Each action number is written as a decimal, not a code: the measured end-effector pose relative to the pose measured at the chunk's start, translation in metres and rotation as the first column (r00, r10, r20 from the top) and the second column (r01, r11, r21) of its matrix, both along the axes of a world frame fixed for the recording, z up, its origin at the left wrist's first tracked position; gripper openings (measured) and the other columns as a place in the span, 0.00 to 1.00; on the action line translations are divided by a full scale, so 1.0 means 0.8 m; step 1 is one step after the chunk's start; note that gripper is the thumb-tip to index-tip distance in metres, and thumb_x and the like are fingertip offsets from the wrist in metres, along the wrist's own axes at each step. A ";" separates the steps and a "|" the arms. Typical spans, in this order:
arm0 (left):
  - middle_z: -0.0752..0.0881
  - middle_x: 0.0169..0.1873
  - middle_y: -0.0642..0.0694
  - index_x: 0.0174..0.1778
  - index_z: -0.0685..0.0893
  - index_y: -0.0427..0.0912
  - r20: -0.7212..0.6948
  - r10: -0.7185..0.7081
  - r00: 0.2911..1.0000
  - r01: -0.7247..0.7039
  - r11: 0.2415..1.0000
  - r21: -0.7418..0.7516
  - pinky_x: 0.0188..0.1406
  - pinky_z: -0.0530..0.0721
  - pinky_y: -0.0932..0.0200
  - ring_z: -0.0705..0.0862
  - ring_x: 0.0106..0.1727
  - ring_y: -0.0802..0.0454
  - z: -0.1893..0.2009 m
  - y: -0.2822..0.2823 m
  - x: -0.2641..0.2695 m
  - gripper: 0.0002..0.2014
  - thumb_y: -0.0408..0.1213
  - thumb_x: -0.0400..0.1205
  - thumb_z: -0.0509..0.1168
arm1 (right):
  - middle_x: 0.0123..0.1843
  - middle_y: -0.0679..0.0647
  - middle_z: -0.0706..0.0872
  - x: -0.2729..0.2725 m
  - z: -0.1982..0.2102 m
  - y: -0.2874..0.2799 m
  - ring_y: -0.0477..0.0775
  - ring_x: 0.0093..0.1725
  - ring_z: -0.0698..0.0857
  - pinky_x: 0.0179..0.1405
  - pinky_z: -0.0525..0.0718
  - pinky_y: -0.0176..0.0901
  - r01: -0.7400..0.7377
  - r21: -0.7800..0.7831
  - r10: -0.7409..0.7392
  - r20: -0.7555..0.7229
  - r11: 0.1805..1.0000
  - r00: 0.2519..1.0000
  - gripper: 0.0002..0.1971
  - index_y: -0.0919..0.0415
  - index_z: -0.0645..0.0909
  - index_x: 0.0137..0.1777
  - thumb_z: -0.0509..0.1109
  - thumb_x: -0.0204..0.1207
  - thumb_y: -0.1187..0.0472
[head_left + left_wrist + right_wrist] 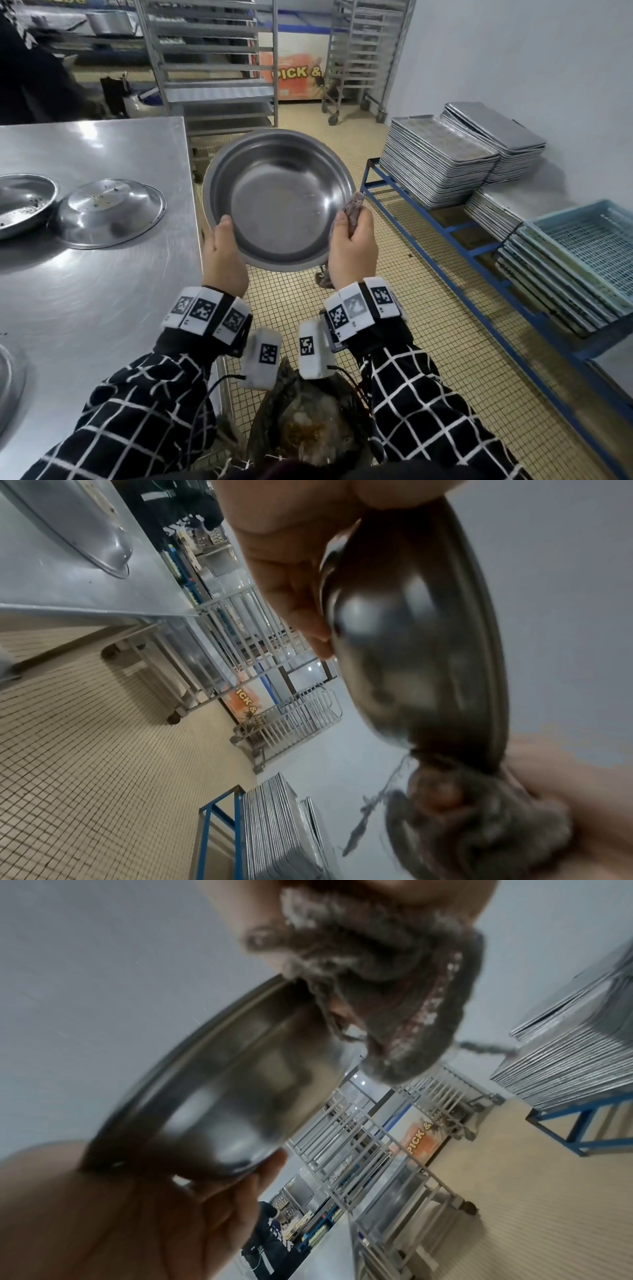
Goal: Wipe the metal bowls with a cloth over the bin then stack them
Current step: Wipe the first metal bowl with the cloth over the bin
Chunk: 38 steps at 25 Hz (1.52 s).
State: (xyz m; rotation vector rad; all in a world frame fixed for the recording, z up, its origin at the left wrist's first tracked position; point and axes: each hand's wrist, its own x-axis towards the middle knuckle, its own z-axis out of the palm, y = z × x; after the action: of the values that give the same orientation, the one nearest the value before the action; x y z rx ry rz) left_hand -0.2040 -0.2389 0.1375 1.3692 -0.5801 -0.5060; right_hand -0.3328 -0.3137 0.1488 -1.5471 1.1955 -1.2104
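Head view: left hand (224, 255) fingers curled under the metal bowl (279, 198) at its 8 o'clock rim, thumb clamped over the lip. Right hand (352, 246) closed round a bunched grey cloth (354, 205), pinning it against the rim at 4 o'clock. Bowl held tilted, open side up, forward of the waste bin (308, 431) at 6 o'clock. Two more bowls (109, 212) on the steel table (102, 308) at 9 o'clock, one upside down, specks on both.

Left wrist view: fingertips (318, 634) pressed flat to the bowl's underside; cloth (479, 818) bunched at the far rim.

Right wrist view: cloth (394, 993) wadded tight in the fist, loose threads trailing.

Risks, as judged: crumbs landing on the floor tiles, bowl not squarely above the bin; slip from a rim-only grip on smooth steel; soiled cloth smearing rather than cleaning.
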 end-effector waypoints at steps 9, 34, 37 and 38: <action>0.82 0.48 0.49 0.68 0.70 0.47 -0.153 -0.386 0.910 0.383 0.922 -0.049 0.27 0.86 0.61 0.87 0.37 0.54 0.012 0.006 0.048 0.24 0.47 0.76 0.64 | 0.49 0.39 0.84 -0.053 0.019 -0.036 0.30 0.47 0.81 0.42 0.77 0.24 -0.228 0.007 0.225 -0.199 0.974 0.954 0.07 0.44 0.76 0.58 0.62 0.83 0.53; 0.74 0.50 0.52 0.78 0.54 0.56 -0.121 -0.057 0.991 0.069 0.993 0.099 0.35 0.84 0.53 0.80 0.48 0.53 -0.018 0.026 0.035 0.20 0.45 0.90 0.48 | 0.45 0.44 0.82 -0.001 -0.065 0.028 0.44 0.44 0.79 0.42 0.82 0.37 -0.390 -0.181 0.297 -0.395 0.903 0.869 0.22 0.49 0.74 0.70 0.49 0.83 0.43; 0.77 0.53 0.44 0.73 0.60 0.58 -0.125 -0.060 0.990 0.080 0.983 0.163 0.36 0.87 0.44 0.83 0.48 0.42 -0.011 0.018 0.037 0.15 0.48 0.89 0.48 | 0.56 0.52 0.85 0.000 -0.080 0.038 0.48 0.60 0.74 0.59 0.77 0.40 -0.604 -0.305 0.319 -0.631 0.736 0.707 0.25 0.56 0.73 0.73 0.48 0.83 0.46; 0.77 0.55 0.42 0.73 0.59 0.59 -0.108 -0.061 0.992 0.080 0.981 0.175 0.39 0.88 0.41 0.83 0.49 0.41 -0.010 0.017 0.038 0.16 0.48 0.89 0.47 | 0.55 0.52 0.86 -0.002 -0.086 0.039 0.50 0.59 0.75 0.59 0.77 0.42 -0.623 -0.351 0.311 -0.635 0.699 0.707 0.24 0.57 0.74 0.72 0.49 0.84 0.46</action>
State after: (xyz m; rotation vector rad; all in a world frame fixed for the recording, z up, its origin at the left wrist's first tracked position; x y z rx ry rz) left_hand -0.1733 -0.2257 0.1297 1.4871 -0.5104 -0.6953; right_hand -0.3341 -0.2822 0.0797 -2.5788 0.6523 -0.7867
